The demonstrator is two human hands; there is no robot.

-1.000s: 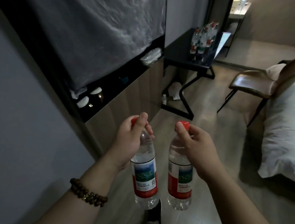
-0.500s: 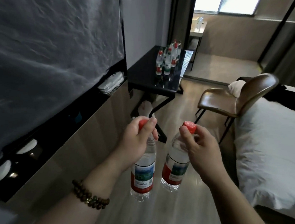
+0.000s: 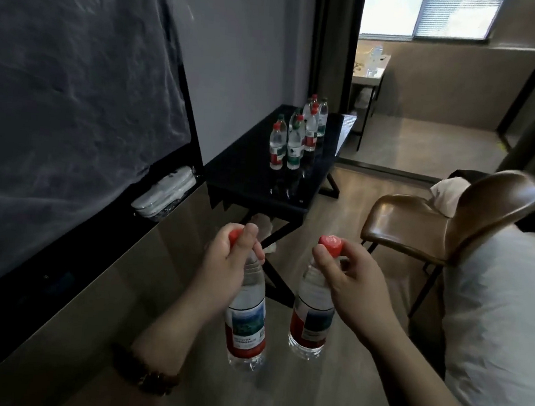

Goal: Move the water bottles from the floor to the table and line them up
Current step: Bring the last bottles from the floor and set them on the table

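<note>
I carry two clear water bottles with red caps and red-and-green labels, both hanging upright above the floor. My left hand (image 3: 226, 265) grips the neck of the left bottle (image 3: 247, 322). My right hand (image 3: 354, 289) pinches the neck of the right bottle (image 3: 312, 317) just under its cap. Ahead stands the black table (image 3: 252, 182), with several bottles (image 3: 294, 137) in two rows on its far half. The table's near half is bare.
A brown leather chair (image 3: 419, 222) stands right of the table, with a white bed (image 3: 501, 320) behind it. A long low wooden cabinet (image 3: 67, 298) under a covered dark screen (image 3: 69, 88) runs along the left wall. Wooden floor lies between me and the table.
The view has lifted and closed in on the table, which now looks nearer and larger. Both hands keep their grip on the bottles, held at about the same height.
</note>
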